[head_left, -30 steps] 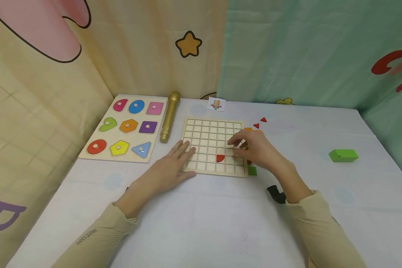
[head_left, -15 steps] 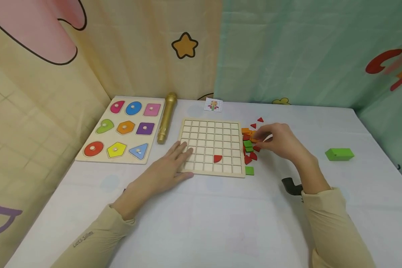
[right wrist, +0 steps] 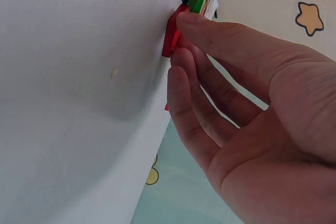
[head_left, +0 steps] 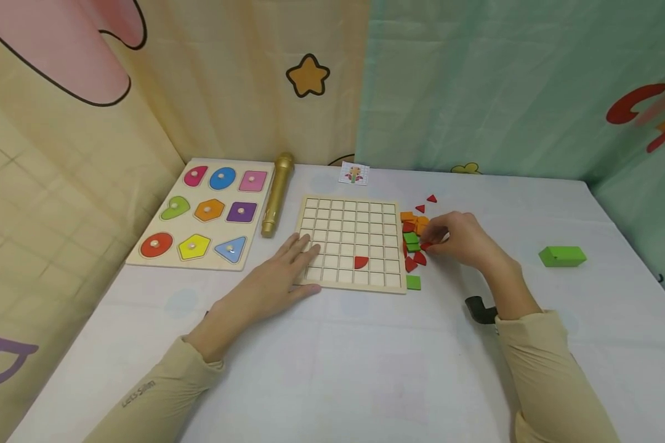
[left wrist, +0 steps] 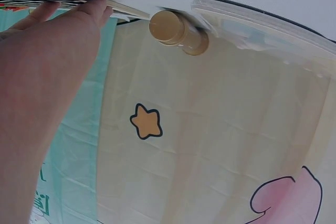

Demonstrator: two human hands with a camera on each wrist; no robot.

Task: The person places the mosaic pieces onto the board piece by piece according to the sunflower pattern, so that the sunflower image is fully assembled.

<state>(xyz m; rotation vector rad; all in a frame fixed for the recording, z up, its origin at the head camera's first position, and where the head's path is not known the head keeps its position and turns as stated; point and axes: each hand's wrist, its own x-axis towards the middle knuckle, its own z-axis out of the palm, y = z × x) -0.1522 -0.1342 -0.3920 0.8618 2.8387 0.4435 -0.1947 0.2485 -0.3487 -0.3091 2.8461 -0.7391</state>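
Note:
My left hand (head_left: 263, 286) rests with fingers spread on the left edge of a wooden grid board (head_left: 346, 243). One red quarter-round piece (head_left: 361, 263) sits in a cell in the board's lower part. Beyond the right edge, my right hand (head_left: 465, 243) pinches a red wooden piece (right wrist: 172, 32) between thumb and fingertips, low at the table. Beside it lies a small heap of orange pieces (head_left: 421, 225), green pieces (head_left: 411, 241) and red pieces (head_left: 411, 264). A green square (head_left: 414, 283) lies by the board's lower right corner.
A shape puzzle board (head_left: 191, 246) with knobbed pieces lies at the left, a gold tube (head_left: 278, 197) beside it. Behind the grid board is a picture card (head_left: 354, 173). A green block (head_left: 562, 256) sits at the right. A black strap-like thing (head_left: 479, 310) shows by my right wrist.
My right hand has moved right, from over the grid board to the heap, and now pinches a red piece there. My left hand has stayed on the board's edge.

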